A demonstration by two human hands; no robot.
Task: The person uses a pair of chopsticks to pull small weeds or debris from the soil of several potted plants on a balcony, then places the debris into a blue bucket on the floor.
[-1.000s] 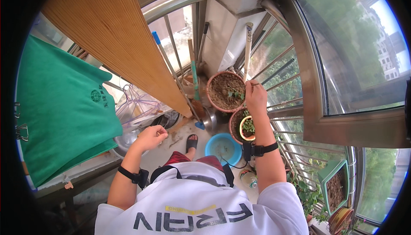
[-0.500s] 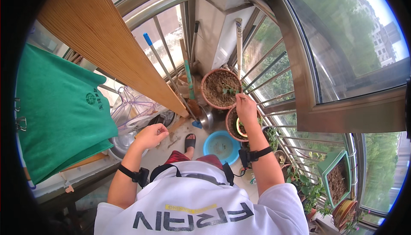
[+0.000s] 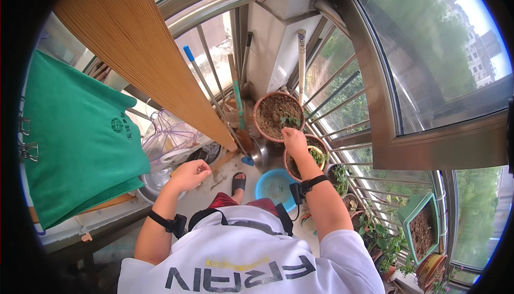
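Head view, balcony corner. The right hand (image 3: 295,141) is extended forward, fingers bunched and curled downward at the near rim of the large terracotta pot (image 3: 278,116). Fingertips sit at the small green seedlings (image 3: 290,120) on the soil near that rim; whether anything is pinched between them cannot be told. The large terracotta pot stands against the window bars (image 3: 342,109), in the far corner of the balcony floor (image 3: 222,173). Just beside it, nearer the person and under the right wrist, is a smaller brown pot (image 3: 316,157) holding a green plant. A black wrist strap (image 3: 306,186) sits on the right forearm.

The left hand (image 3: 188,174) is held out over the floor, loosely curled, holding nothing visible, well apart from the pots. It hovers near the white wire hangers (image 3: 168,136) and a metal basin (image 3: 155,181).

A blue bowl (image 3: 274,187) lies on the floor between the person's knees and the smaller pot. A sandalled foot (image 3: 239,181) is just left of it. Long handles (image 3: 214,98) lean in the corner. A green shirt (image 3: 75,139) hangs at the left edge.
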